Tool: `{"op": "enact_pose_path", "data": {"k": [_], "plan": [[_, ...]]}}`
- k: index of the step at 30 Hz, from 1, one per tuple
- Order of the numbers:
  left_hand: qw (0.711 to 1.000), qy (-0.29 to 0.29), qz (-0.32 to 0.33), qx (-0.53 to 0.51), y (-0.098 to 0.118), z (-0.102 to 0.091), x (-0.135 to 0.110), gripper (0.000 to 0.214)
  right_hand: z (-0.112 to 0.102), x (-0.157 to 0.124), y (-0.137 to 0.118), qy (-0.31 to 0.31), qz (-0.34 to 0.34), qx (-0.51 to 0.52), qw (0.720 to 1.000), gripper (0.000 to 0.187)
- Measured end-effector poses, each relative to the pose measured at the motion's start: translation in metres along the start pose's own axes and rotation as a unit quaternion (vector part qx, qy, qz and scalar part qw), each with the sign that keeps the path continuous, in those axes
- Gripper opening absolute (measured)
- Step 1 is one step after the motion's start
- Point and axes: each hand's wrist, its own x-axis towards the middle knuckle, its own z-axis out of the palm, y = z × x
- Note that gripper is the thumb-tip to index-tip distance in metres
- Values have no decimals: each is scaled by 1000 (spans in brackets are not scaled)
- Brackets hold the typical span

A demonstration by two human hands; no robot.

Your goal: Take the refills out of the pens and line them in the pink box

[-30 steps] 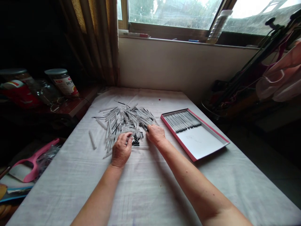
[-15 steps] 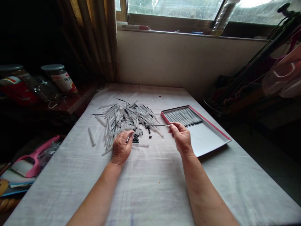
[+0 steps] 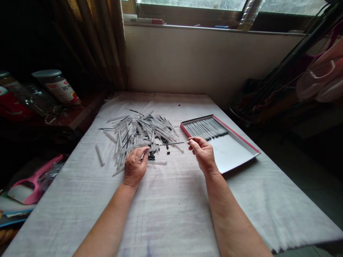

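A heap of clear plastic tubes and thin black refills (image 3: 142,134) lies on the white cloth in the middle of the table. My left hand (image 3: 134,167) rests at the heap's near edge, its fingers pinched on a clear tube (image 3: 136,146). My right hand (image 3: 203,154) is raised to the right of the heap and pinches a thin black refill (image 3: 173,143) that points left toward the tube. Small black caps (image 3: 152,156) lie beside my left hand. A shallow red-edged box lid (image 3: 235,153) to the right holds a row of finished pens (image 3: 206,128).
The table (image 3: 171,214) is covered with white cloth. Jars (image 3: 57,85) stand on a dark shelf at the left, with a pink-handled tool (image 3: 32,178) below. A curtain, a wall and a windowsill stand behind. Dark metal rods and pink cloth (image 3: 318,78) crowd the right.
My right hand left the heap with a thin black refill and now holds it level, pointing toward my left hand. The left hand stayed pinched at the heap's edge.
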Motion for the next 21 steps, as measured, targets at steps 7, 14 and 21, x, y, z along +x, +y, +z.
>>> {"op": "enact_pose_path", "data": {"k": [7,14,21], "plan": [[1000,4,1,8,0,-1,0,19,0,-1,-1,-14,-1,-6,1000,23],[998,-9,49,29,2,-2,0,19,3,-1,0,-27,5,2,1000,23],[994,-74,84,18,17,-2,-3,21,3,-4,2,-78,16,-6,997,24]]}}
